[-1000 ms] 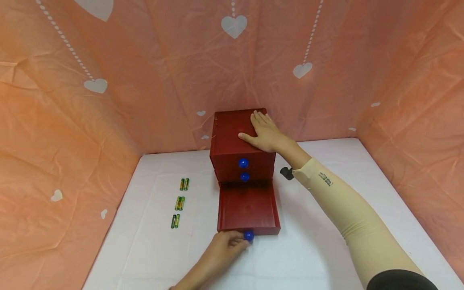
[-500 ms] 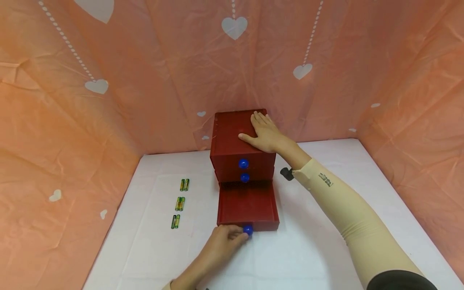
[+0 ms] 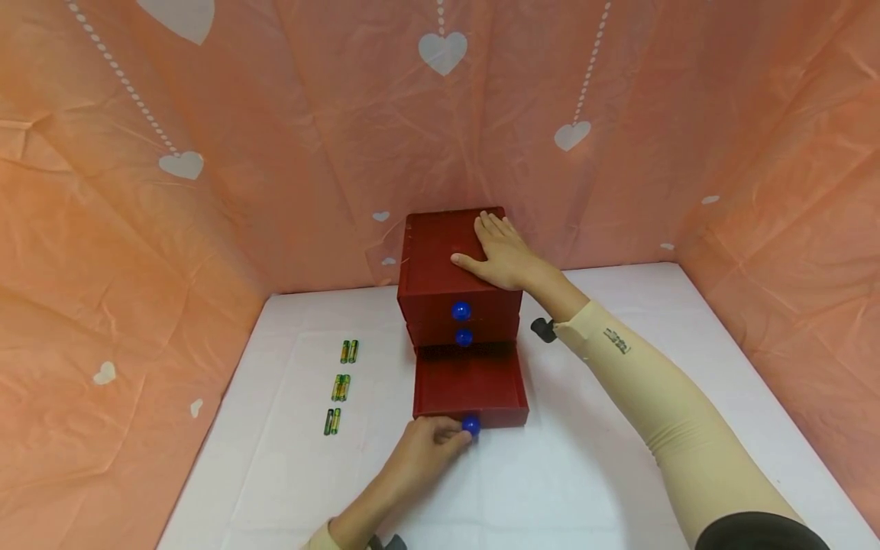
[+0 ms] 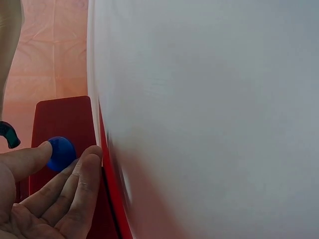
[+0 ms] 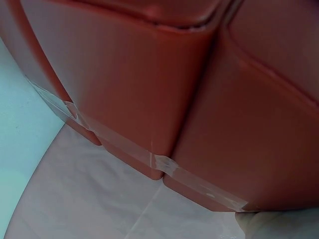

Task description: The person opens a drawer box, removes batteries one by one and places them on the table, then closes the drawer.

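Observation:
A dark red cabinet (image 3: 436, 263) stands at the back of the table, its bottom drawer (image 3: 470, 386) pulled out and the two upper ones closed. My left hand (image 3: 422, 452) pinches the blue round knob (image 3: 470, 425) on the bottom drawer's front; the left wrist view shows thumb and fingers about that knob (image 4: 62, 153). No object shows inside the drawer. On the cabinet's top my right hand (image 3: 505, 256) rests flat, fingers spread. In the right wrist view the cabinet's side (image 5: 124, 84), with clear tape across it, fills most of the frame.
Three pairs of green-and-yellow batteries (image 3: 341, 387) lie in a column left of the cabinet on the white cloth (image 3: 289, 473). Two more blue knobs (image 3: 461, 311) project from the upper drawers. A peach curtain (image 3: 316, 153) with white hearts hangs behind and at both sides.
The bottom drawer has slid part of the way in toward the cabinet, my left hand moving forward with its knob. My right hand has stayed in place on top.

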Demonstrator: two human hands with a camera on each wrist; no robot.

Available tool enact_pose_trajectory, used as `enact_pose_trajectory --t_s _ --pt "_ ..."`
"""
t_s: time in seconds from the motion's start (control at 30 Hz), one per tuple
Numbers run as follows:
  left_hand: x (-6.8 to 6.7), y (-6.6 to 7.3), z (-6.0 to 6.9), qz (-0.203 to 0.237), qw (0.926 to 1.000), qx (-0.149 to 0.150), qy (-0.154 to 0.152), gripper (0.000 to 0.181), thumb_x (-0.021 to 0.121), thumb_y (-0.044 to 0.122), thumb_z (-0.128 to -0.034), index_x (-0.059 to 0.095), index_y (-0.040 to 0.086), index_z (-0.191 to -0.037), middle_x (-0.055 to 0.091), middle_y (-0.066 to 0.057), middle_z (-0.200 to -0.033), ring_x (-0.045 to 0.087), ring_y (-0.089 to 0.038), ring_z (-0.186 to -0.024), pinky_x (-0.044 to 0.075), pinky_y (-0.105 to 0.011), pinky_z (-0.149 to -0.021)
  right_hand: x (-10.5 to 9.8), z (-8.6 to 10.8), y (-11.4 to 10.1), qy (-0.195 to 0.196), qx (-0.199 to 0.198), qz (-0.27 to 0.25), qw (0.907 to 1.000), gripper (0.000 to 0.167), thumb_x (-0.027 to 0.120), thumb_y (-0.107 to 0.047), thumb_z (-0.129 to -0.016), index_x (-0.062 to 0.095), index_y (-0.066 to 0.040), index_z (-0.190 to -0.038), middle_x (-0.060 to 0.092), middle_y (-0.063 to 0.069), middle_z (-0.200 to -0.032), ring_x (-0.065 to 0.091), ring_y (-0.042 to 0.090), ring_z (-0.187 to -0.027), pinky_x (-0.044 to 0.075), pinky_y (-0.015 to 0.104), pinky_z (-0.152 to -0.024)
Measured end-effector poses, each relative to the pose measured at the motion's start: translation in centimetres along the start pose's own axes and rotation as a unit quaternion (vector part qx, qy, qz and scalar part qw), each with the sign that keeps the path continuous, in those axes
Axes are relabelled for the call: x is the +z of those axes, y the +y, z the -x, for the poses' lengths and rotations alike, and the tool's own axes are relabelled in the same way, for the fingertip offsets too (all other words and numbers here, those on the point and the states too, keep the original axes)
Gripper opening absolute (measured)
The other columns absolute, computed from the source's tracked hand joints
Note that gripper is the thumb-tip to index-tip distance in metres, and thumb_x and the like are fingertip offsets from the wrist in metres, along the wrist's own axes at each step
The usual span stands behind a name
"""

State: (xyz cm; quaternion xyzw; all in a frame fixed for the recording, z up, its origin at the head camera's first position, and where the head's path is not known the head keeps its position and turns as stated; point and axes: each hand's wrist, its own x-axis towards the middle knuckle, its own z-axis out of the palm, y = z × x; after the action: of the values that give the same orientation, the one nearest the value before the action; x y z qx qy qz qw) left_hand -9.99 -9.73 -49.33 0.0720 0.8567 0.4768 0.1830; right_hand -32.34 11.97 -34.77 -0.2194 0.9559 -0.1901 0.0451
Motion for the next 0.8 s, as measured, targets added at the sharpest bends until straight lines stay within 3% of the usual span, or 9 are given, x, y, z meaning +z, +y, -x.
enact_pose_trajectory --t_s 0.17,0.5,0.8 --pt "-0.1 0.0 -0.5 -0.004 1.0000 -0.008 0.002 0.021 0.076 0.032 -0.1020 0.082 0.014 -0.110 0.078 0.006 -0.098 0.070 -0.012 -0.089 0.061 -0.032 -0.079 0.1 0.0 0.1 -0.002 0.001 0.001 1.0000 0.098 0.044 -0.064 -0.108 0.008 0.004 -0.169 0.002 0.023 -0.178 -0.004 0.036 -0.166 -0.006 0.048 -0.134" --pt "-0.4 0.1 -1.4 -0.002 0.9998 0.016 0.012 0.022 0.076 0.030 -0.1019 0.082 0.010 -0.110 0.079 0.003 -0.100 0.070 -0.012 -0.091 0.061 -0.032 -0.080 0.1 0.1 -0.1 0.001 0.003 0.002 1.0000 0.098 0.043 -0.065 -0.108 0.010 0.004 -0.169 0.003 0.022 -0.179 -0.003 0.035 -0.166 -0.006 0.047 -0.134" --pt "-0.8 0.3 -2.4 -0.017 0.9996 0.017 0.016 0.025 0.075 0.030 -0.1024 0.082 0.008 -0.111 0.079 0.002 -0.098 0.069 -0.012 -0.088 0.061 -0.032 -0.078 0.0 0.1 -0.1 0.000 0.005 -0.001 1.0000 0.098 0.042 -0.065 -0.108 0.009 0.003 -0.169 0.002 0.022 -0.179 -0.004 0.034 -0.166 -0.005 0.047 -0.134"
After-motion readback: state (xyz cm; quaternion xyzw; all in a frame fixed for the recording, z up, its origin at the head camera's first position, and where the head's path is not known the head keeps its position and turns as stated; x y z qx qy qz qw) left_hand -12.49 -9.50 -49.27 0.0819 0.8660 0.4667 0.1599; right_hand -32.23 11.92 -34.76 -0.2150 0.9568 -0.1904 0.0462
